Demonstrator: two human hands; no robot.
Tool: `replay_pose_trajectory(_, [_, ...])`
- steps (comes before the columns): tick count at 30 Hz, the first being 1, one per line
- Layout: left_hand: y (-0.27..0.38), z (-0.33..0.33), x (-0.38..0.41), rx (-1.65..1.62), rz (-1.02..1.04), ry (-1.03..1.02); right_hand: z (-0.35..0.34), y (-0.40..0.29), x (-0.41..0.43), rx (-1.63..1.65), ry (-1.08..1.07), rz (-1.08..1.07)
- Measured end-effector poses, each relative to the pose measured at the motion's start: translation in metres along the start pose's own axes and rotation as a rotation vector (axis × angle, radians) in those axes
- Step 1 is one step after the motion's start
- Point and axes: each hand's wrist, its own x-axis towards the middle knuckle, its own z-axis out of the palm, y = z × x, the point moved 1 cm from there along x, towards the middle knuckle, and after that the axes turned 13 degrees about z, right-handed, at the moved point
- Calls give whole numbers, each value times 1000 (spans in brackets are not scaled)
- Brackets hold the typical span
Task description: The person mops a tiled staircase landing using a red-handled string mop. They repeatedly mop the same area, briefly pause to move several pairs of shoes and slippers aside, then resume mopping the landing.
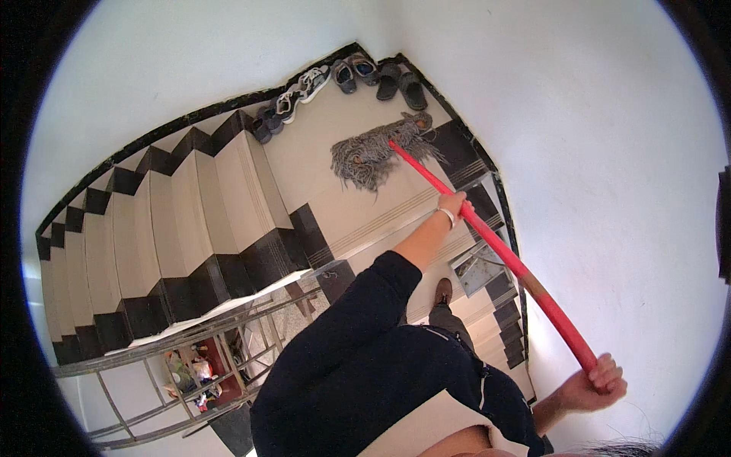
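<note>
A long red mop handle point(497, 243) runs from the upper middle down to the lower right. My left hand point(454, 207), with a pale band on its wrist, grips it partway along. Near the handle's upper end my right hand point(602, 381) is closed around it, close to the white wall. The grey string mop head point(380, 151) lies spread on the beige tiled landing point(297, 165), touching the floor.
Several pairs of shoes, including black-and-white sneakers point(314, 83) and dark slippers point(412, 90), line the wall. Stairs point(183, 211) with black edges lie left, beside a metal railing point(171, 403). A dustpan-like metal object point(478, 268) sits on the steps near my brown shoe point(443, 291).
</note>
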Motion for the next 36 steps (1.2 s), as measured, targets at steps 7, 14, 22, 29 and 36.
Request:
replay_pose_trajectory(7, [69, -103, 61, 46, 180, 137, 58, 70, -10, 0, -296, 158])
replay_pose_trajectory(14, [82, -175, 36, 61, 129, 353, 55, 98, -26, 102, -369, 350])
replay_pose_trajectory(22, [-56, -55, -100, -1, -75, 262, -76, -25, 52, 32, -79, 240])
replay_pose_trajectory(29, [-105, 48, -160, -28, -156, 160, -100, -127, 57, 131, -272, -103])
replay_pose_trajectory(36, [-54, 49, -75, -120, -44, 12, -32, -63, 40, -68, 181, -125])
